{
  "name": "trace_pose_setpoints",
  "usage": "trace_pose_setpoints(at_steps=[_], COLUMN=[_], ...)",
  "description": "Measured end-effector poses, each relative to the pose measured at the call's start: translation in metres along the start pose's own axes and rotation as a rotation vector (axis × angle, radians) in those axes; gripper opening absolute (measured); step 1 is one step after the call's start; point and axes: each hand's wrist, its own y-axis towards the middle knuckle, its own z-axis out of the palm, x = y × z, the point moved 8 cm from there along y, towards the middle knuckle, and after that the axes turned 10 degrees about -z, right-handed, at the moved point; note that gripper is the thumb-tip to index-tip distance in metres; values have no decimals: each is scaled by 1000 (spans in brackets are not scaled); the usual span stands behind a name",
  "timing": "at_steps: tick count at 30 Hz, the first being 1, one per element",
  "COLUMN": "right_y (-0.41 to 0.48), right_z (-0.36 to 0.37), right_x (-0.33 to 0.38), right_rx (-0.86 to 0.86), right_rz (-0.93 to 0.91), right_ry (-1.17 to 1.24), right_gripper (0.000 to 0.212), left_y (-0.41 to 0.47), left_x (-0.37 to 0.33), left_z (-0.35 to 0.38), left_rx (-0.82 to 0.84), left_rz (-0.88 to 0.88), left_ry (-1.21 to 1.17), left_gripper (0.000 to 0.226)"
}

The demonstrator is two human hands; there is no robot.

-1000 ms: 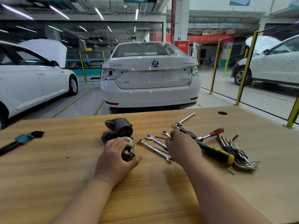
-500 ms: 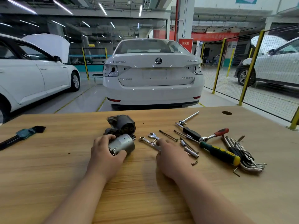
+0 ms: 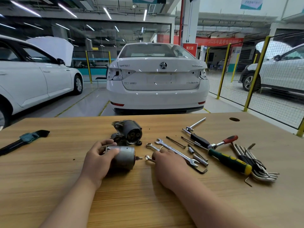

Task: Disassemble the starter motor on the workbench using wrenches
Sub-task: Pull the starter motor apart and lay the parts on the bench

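The starter motor lies in two parts near the middle of the wooden workbench (image 3: 49,186). Its grey nose housing (image 3: 130,131) rests open end toward me, gears showing inside. My left hand (image 3: 97,163) grips the silver cylindrical motor body (image 3: 125,157), lying on its side just in front of the housing, shaft tip pointing right. My right hand (image 3: 169,165) lies palm down with fingers curled over a small wrench (image 3: 148,158), whose ring end sticks out at the thumb. A long combination wrench (image 3: 176,152) and another small wrench (image 3: 151,146) lie by its fingertips.
Right of the wrenches lie long bolts (image 3: 176,142), a socket extension (image 3: 199,159), a red-handled ratchet (image 3: 223,142), a green-yellow screwdriver (image 3: 230,161), a T-handle (image 3: 195,124) and a bundle of hex keys (image 3: 256,165). Another hex key set (image 3: 24,139) sits far left. White cars stand beyond the bench.
My left hand has drawn the cylindrical motor body away from the housing and laid it sideways, closer to me. My right hand has slid left and nearer, onto the small wrench.
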Motion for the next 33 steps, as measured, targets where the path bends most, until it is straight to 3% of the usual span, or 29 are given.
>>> trace_pose_setpoints(at_steps=[5,10,13,16,19,22,25,28,33], right_y=[15,10,0,-2,2,6,4,1,-1], right_z=[-1,-24,-26,-22,-18,-20,-16,-9,7], right_x=[0,8,26,49,62,57,38,19,-1], right_rx=[33,-299,-339,-242,-203,-276,-306,-316,-348], right_rz=[22,44,-68,-191,-203,-156,-20,146,332], right_ry=[52,376,520,628,792,985,1168,1387,1735], right_gripper=[29,36,41,64,88,80,59,50,47], left_y=[0,-1,-4,-11,-18,-26,-35,-47,-54], left_x=[1,6,13,13,10,10,12,8,7], left_z=[-2,3,10,23,41,60,75,88,90], left_rx=[35,138,203,293,396,484,552,617,370], left_rz=[-75,-228,-358,-397,-406,-458,-506,-411,-150], left_ry=[-199,-550,-717,-758,-787,-768,-700,-504,-60], left_gripper=[16,15,21,32,35,35,45,45,71])
